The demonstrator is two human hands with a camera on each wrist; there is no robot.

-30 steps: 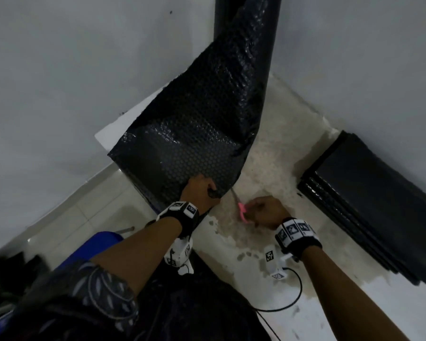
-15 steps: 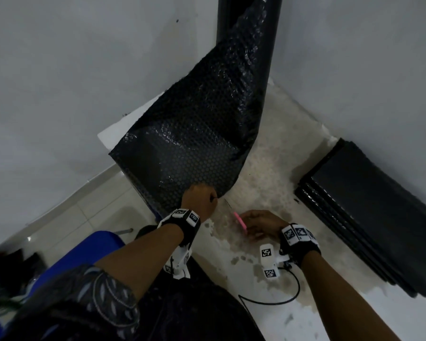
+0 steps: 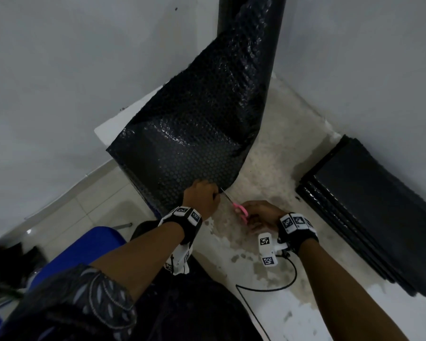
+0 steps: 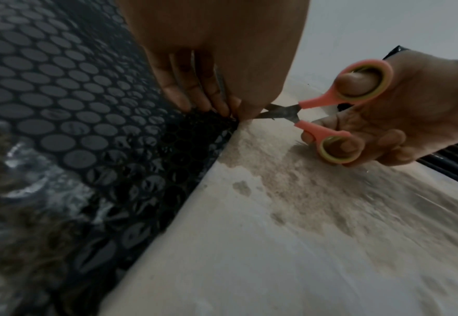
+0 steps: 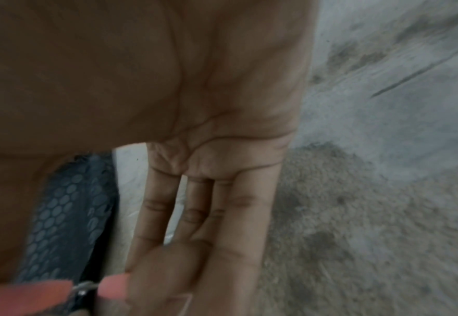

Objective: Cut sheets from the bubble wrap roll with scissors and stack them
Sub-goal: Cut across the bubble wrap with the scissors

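Since half a second earlier, right hand (image 3: 261, 215) had raised the pink scissors (image 4: 327, 119) so the parted blades met the bubble wrap (image 3: 190, 148) edge. Thumb and fingers sat in the loops, gripping. Left hand (image 3: 202, 196) pinched the sheet's lower corner beside the blades. Roll (image 3: 251, 33) stood upright in the wall corner; cut sheets stack (image 3: 369, 205) lay to the right on the stained floor (image 3: 276, 153).

The right hand (image 3: 261, 216) is bringing the scissors (image 3: 234, 205) back up to the bubble wrap (image 3: 190, 153). The blades are now opening at the corner the left hand (image 3: 202, 196) is pinching.
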